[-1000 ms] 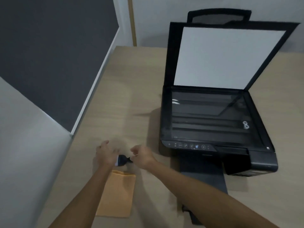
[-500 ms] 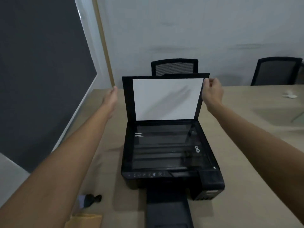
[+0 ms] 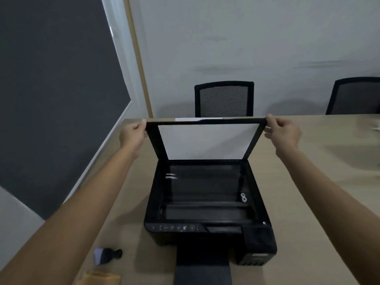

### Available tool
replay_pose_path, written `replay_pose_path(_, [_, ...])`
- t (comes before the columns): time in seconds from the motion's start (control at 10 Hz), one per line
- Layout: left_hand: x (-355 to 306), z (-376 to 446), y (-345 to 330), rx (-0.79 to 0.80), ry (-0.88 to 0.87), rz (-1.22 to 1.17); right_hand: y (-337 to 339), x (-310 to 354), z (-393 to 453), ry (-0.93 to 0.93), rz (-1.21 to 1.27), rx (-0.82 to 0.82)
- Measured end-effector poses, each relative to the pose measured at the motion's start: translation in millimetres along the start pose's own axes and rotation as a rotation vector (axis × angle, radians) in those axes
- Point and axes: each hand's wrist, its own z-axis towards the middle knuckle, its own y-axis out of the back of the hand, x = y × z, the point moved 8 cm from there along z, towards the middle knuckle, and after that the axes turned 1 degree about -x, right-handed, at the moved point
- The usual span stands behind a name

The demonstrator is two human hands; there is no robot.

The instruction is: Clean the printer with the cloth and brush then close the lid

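A black printer (image 3: 207, 227) stands on the wooden table with its scanner lid (image 3: 207, 140) raised and tilted toward me, white pad facing the bare glass (image 3: 203, 192). My left hand (image 3: 132, 135) grips the lid's top left corner. At the top right corner my right hand (image 3: 282, 133) grips the lid. A small black brush (image 3: 108, 256) with pale bristles lies on the table at the lower left. Just below it, at the frame's bottom edge, lies the orange cloth (image 3: 100, 279).
The table (image 3: 320, 182) runs far to the right. Two black mesh chairs (image 3: 224, 98) (image 3: 353, 95) stand behind it against a grey wall. A dark panel (image 3: 51, 99) fills the left side. The printer's output tray (image 3: 202, 272) juts toward me.
Both hands left the brush on the table, rose to the lid's top corners and took hold. The lid has tipped forward from near upright.
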Motion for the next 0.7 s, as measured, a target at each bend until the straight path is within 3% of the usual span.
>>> replay_pose_path(0.2, [80.4,-63.8,39.1,0.026,0.072,-0.115,66.1,-61.2,-86.0,-0.099,-0.015,0.055])
replay_pose_path(0.4, [169.2,-115.7,57.6,0.048,0.266,0.048,90.2,-128.8,-152.5,-0.161,-0.301,0.169])
replay_pose_path(0.5, [183.5,-128.2,58.0,0.045,0.273,0.190,90.1,-140.4,-163.7,-0.120,-0.473,0.224])
replay_pose_path(0.6, [175.6,-136.9,56.5,0.030,0.166,0.392,86.2,-137.4,-168.8,-0.029,-0.639,0.283])
replay_pose_path(0.7, [159.3,-145.1,66.3,-0.108,0.066,0.490,95.8,-108.4,-163.3,0.114,-0.720,0.199])
